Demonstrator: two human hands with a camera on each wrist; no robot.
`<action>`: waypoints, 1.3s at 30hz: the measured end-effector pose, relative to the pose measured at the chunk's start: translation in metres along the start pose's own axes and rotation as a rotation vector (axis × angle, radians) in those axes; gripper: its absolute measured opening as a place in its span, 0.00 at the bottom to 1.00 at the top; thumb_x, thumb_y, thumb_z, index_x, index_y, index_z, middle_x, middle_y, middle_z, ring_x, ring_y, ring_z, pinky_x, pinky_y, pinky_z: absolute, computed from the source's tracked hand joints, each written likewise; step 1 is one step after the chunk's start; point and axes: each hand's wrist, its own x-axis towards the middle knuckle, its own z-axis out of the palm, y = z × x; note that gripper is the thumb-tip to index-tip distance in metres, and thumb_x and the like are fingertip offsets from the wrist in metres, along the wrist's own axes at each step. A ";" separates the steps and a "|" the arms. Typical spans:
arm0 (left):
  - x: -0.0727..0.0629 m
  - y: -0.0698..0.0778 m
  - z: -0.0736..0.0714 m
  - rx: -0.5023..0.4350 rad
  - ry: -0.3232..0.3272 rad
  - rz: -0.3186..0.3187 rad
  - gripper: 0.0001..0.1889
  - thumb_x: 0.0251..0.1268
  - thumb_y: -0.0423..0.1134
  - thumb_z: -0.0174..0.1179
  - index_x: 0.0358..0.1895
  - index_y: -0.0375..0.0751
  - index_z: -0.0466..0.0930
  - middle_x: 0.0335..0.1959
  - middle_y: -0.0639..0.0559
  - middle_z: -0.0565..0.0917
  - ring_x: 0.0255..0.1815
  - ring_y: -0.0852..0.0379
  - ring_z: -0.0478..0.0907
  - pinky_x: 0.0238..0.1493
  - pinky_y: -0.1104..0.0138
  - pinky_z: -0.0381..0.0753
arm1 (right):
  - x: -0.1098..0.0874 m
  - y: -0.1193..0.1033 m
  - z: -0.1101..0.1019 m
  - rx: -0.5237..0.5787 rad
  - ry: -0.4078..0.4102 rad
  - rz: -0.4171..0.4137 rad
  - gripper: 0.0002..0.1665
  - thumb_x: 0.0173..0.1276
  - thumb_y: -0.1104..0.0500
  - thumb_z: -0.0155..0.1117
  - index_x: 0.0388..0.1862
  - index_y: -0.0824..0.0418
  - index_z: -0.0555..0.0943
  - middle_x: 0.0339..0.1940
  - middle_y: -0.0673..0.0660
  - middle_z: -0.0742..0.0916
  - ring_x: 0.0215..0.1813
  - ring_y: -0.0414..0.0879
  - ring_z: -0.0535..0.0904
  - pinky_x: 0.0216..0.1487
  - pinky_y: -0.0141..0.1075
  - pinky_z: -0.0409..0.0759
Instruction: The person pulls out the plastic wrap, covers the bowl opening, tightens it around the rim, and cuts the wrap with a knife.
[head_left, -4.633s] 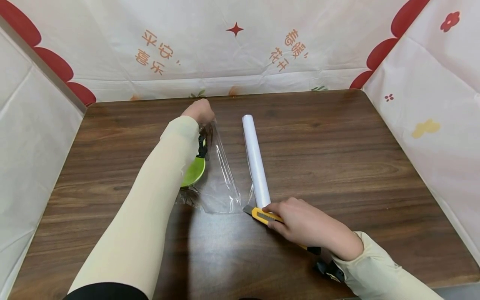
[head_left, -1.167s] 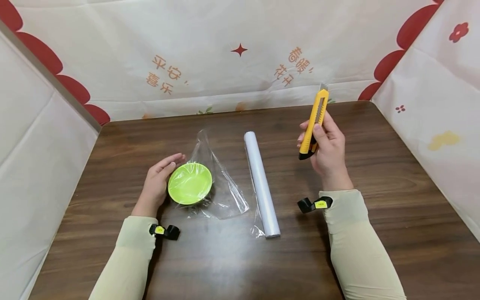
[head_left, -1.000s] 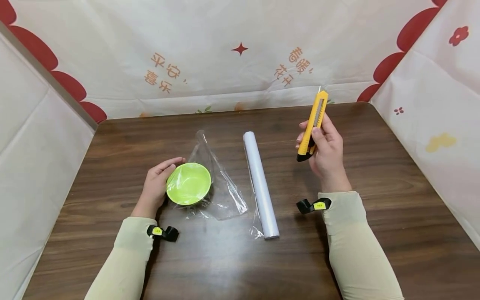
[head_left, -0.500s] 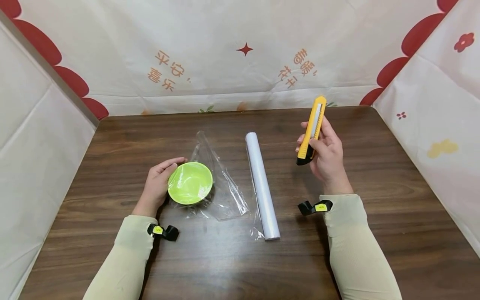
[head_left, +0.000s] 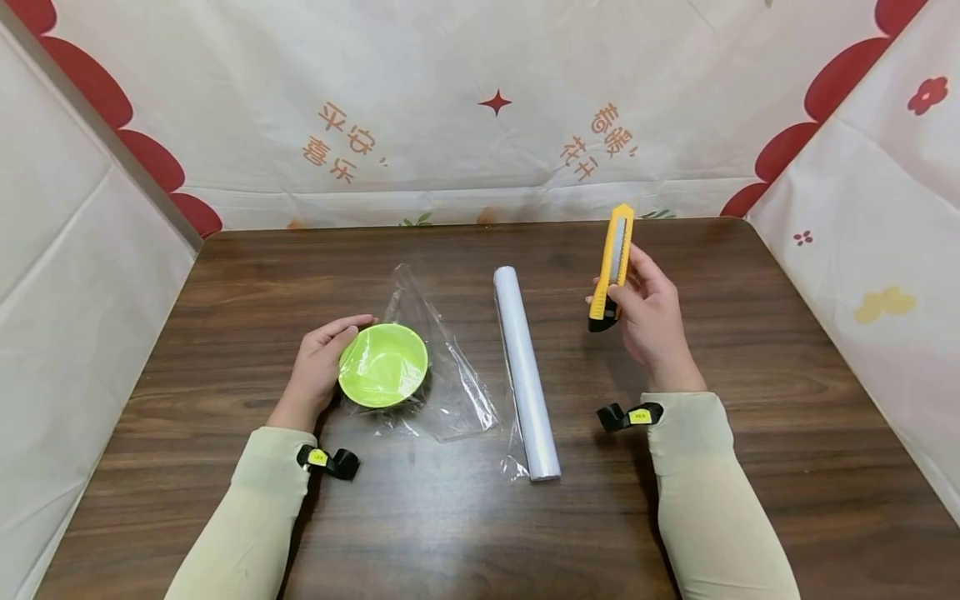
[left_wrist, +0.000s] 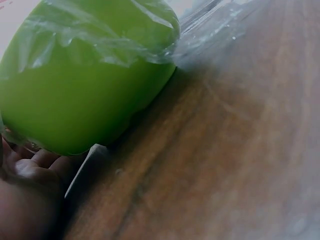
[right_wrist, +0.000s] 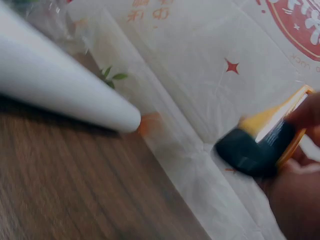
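Note:
In the head view a lime-green bowl (head_left: 383, 365) stands at centre left under clear plastic film (head_left: 450, 383). The film spreads over its rim and onto the table to the right. My left hand (head_left: 315, 367) holds the bowl's left side, thumb at the rim and fingers along the outer wall. In the left wrist view the film lies wrinkled across the bowl (left_wrist: 85, 95). My right hand (head_left: 652, 321) grips a yellow box cutter (head_left: 613, 258) above the table, thumb on its slider side. No blade sticks out of the cutter's tip.
A white roll of cling film (head_left: 525, 375) lies lengthwise between the hands, with a loose film edge along its left side. The brown wooden table (head_left: 450, 533) is bordered by white printed cloth (head_left: 420, 100) at the back and sides.
Earlier the left hand held the film up while the cutter was at its front edge. Since then the left hand moved to the bowl, and the cutter was raised and its blade slid in.

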 end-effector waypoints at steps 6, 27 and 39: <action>0.000 0.000 0.000 0.004 0.001 -0.010 0.23 0.74 0.41 0.52 0.60 0.22 0.72 0.42 0.65 0.86 0.46 0.67 0.83 0.43 0.74 0.83 | 0.001 0.007 -0.007 -0.377 0.116 0.104 0.23 0.71 0.67 0.57 0.65 0.64 0.72 0.45 0.53 0.77 0.43 0.39 0.78 0.44 0.23 0.80; 0.000 0.003 0.001 0.008 0.001 -0.030 0.22 0.75 0.40 0.50 0.60 0.22 0.72 0.41 0.65 0.86 0.43 0.67 0.83 0.42 0.75 0.83 | -0.001 0.017 -0.036 -0.958 0.124 0.438 0.24 0.70 0.46 0.60 0.56 0.60 0.81 0.51 0.63 0.84 0.44 0.52 0.77 0.35 0.33 0.76; 0.002 0.001 0.001 0.016 0.000 -0.028 0.23 0.75 0.40 0.50 0.60 0.21 0.71 0.41 0.65 0.86 0.43 0.68 0.83 0.42 0.75 0.82 | -0.002 0.027 -0.041 -1.035 0.081 0.448 0.18 0.69 0.49 0.62 0.49 0.61 0.83 0.42 0.63 0.85 0.35 0.51 0.78 0.28 0.33 0.76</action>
